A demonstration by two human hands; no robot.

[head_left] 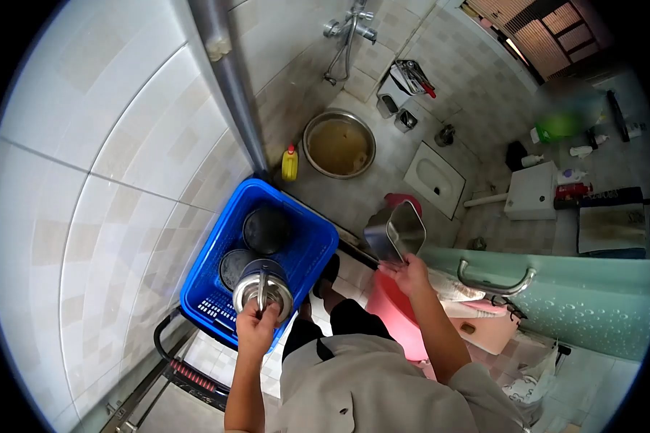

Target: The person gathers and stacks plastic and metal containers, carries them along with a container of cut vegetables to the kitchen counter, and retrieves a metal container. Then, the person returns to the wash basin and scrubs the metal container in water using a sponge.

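Observation:
My left hand [256, 328] grips the handle of a silver lidded pot [280, 289], held above the near edge of a blue plastic basket [307, 242]. Inside the basket are two dark round vessels [267, 231], one partly covered by the pot. My right hand [409, 276] holds a rectangular stainless steel container [397, 234] by its lower end, its opening tilted away from me. Below that container stands a pink tub [391, 307], partly hidden by my right arm.
A metal basin [339, 175] of brownish water sits on the wet floor beside a yellow bottle [289, 164]. Beyond are a squat toilet [435, 180] and a rack of utensils [404, 79]. A glass door [585, 303] is at right. A cart [195, 379] stands at lower left.

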